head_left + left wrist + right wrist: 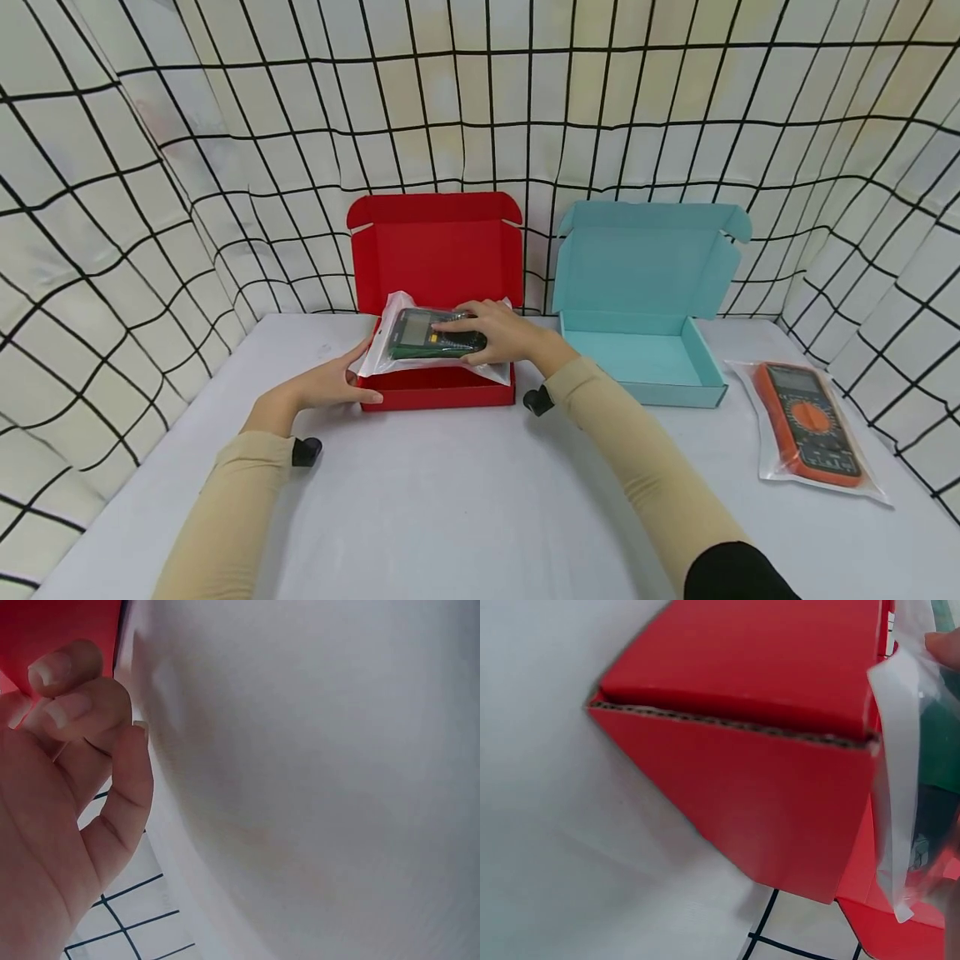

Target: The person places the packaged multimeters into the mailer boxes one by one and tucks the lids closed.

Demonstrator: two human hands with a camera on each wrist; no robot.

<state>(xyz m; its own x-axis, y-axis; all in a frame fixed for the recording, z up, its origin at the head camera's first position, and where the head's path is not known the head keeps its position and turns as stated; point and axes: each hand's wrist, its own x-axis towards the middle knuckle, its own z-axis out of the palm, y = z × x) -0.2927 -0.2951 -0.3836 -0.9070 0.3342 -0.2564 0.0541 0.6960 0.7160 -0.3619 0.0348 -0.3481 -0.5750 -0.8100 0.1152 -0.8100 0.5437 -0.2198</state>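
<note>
Your right sleeve lies nearest, leading to your right hand, which grips a green-sided multimeter through its clear plastic bag, fingers over the face and thumb at the near edge. Your left hand holds the front left corner of the open red mailer box, thumb against the front wall. The green-sided multimeter is over that box's opening, face up, its long axis running left to right, nearly parallel to the front wall; the display points to your left. You seem to be lifting or fitting it at the box; the pose alone doesn't tell which. Either way, the next move calls for steadying the corner and keeping the bag's loose ends off the walls. Just to the right, a light blue mailer box stands open; farther right, an orange multimeter lies bagged on the table, display end away from you.
</note>
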